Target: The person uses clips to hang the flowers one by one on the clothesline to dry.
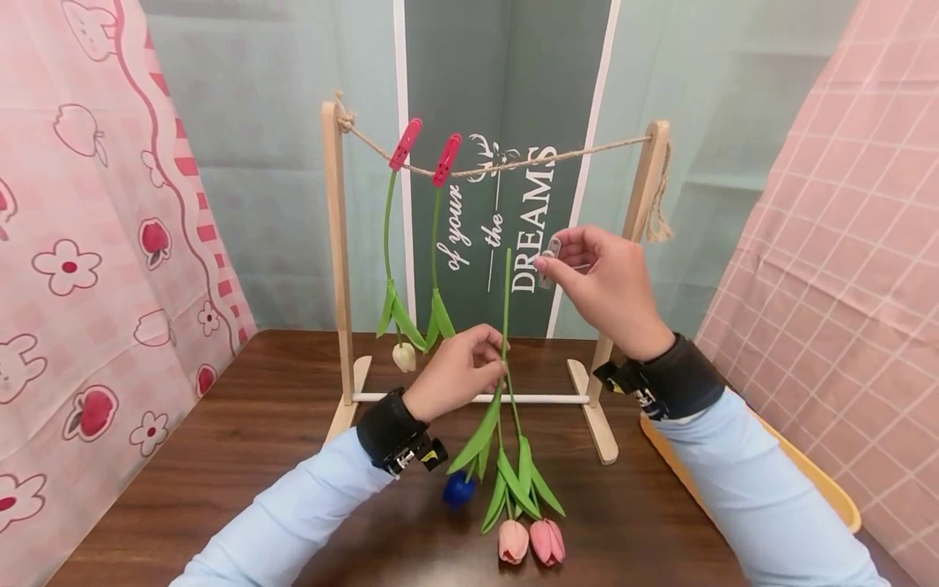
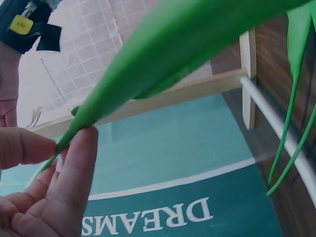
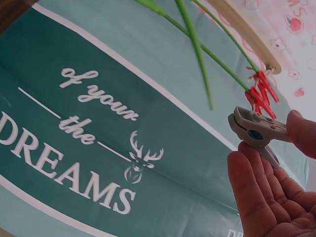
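At nine o'clock a pink curtain [image 1: 88, 244] printed with rabbits, flowers and strawberries is hanging beside the dark wooden table [image 1: 242, 456]. On the table a wooden rack [image 1: 336, 269] is standing with a twine line [image 1: 513, 163] sagging between its posts, and at about eleven o'clock two red clothespins [image 1: 425, 152] are gripping that line, each holding a green stem [image 1: 386, 236] head down, with a white bud [image 1: 404, 356] dangling near the rack's foot. Your left hand [image 1: 458, 371], just below centre, is pinching a tulip stem [image 1: 506, 293] between thumb and forefinger, fingers curled tight on it; the stem is pointing up toward twelve o'clock while its leaves and two pink tulip heads [image 1: 531, 541] are hanging at six o'clock, with a blue flower [image 1: 459, 488] just to their left. Behind the rack the green sign [image 1: 513, 81] is reading "of your — the — DREAMS" in white, with a small deer head drawn above. At about one o'clock your right hand [image 1: 605, 285] is holding a pale grey clip [image 3: 256, 131] pinched between thumb and fingertips, its toothed jaws together, just beside the stem's top end. At three o'clock a pink checked cloth [image 1: 844, 269] is hanging, and a yellow tray edge [image 1: 822, 481] is showing by your right sleeve.
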Available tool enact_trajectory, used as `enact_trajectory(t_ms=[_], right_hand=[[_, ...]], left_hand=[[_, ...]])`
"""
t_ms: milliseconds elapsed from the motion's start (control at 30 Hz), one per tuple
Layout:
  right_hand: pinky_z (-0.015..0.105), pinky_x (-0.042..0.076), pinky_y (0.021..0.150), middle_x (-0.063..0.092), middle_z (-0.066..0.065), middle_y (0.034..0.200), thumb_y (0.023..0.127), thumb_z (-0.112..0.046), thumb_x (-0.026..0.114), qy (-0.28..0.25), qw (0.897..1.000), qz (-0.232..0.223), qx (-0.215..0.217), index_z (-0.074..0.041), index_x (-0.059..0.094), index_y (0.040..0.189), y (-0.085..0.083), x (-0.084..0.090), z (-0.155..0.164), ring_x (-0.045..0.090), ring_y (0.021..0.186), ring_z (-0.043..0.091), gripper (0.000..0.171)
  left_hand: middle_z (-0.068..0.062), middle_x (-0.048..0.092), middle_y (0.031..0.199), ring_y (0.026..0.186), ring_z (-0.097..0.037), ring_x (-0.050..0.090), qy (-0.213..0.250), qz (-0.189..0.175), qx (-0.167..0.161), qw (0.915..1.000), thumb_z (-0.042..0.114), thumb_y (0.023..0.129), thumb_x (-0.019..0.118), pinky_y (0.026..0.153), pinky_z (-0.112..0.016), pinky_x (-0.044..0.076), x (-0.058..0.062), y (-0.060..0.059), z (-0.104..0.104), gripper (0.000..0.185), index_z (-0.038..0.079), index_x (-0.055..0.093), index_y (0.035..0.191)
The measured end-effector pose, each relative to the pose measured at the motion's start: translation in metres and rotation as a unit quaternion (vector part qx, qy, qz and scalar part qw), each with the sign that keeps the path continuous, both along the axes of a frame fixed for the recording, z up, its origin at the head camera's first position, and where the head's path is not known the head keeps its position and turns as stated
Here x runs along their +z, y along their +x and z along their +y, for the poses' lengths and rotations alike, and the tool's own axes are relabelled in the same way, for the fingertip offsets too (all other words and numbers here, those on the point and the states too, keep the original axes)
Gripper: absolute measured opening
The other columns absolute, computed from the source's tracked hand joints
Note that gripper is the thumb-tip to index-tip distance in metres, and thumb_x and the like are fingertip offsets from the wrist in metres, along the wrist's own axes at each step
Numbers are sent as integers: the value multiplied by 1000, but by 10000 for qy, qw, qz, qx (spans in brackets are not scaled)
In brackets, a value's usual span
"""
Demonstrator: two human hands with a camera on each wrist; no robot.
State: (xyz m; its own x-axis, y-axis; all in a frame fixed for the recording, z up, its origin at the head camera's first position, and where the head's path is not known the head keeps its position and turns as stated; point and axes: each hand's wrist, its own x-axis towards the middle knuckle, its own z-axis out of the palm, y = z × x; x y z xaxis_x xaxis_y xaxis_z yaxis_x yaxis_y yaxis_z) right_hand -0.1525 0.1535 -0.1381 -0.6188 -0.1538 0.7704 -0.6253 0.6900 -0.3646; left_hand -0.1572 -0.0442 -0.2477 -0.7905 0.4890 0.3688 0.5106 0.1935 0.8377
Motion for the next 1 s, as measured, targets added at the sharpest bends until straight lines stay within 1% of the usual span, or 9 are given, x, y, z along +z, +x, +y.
enact_trajectory(t_ms=[167,300,500,667,867,1000], right_hand=[[18,47,69,69,12,83,85,-17,78,-56,10000,19,-31,2,68,101,-5,18,-4,66,75,19,27],[20,45,68,69,11,85,85,-20,77,-75,9999,-66,-44,2,68,102,-9,28,-6,65,76,15,29],[19,45,69,69,11,88,85,-21,77,-174,9998,-99,30,1,68,103,-15,45,-11,63,75,7,30],[20,45,70,69,11,90,86,-22,76,-262,9994,-205,109,1,67,104,-20,58,-17,62,76,9,31],[20,46,70,69,11,91,87,-22,76,-279,9991,-287,130,1,67,106,-24,71,-24,63,78,11,31],[20,47,70,69,10,91,87,-23,75,-407,9983,-346,245,0,67,106,-27,79,-30,63,78,11,31]], left_hand=[[-4,65,80,66,-24,65,8,339,186,9993,2,93,60,62,-29,56,8,-2,0,13,5,56,105],[-4,64,80,65,-22,64,137,466,227,9986,1,91,61,62,-29,56,12,-4,0,14,3,56,105],[-6,63,80,67,-23,65,389,587,298,9971,-1,91,63,62,-29,57,19,-7,-3,17,3,56,107],[-9,64,82,69,-21,65,585,621,354,9957,-1,91,63,66,-35,58,27,-9,-5,19,3,56,109],[-11,64,84,69,-18,65,591,770,365,9946,-1,92,63,64,-30,56,35,-16,-6,20,2,56,110],[-12,65,85,69,-19,66,613,858,443,9934,-2,92,63,64,-31,57,39,-23,-5,20,2,56,110]])
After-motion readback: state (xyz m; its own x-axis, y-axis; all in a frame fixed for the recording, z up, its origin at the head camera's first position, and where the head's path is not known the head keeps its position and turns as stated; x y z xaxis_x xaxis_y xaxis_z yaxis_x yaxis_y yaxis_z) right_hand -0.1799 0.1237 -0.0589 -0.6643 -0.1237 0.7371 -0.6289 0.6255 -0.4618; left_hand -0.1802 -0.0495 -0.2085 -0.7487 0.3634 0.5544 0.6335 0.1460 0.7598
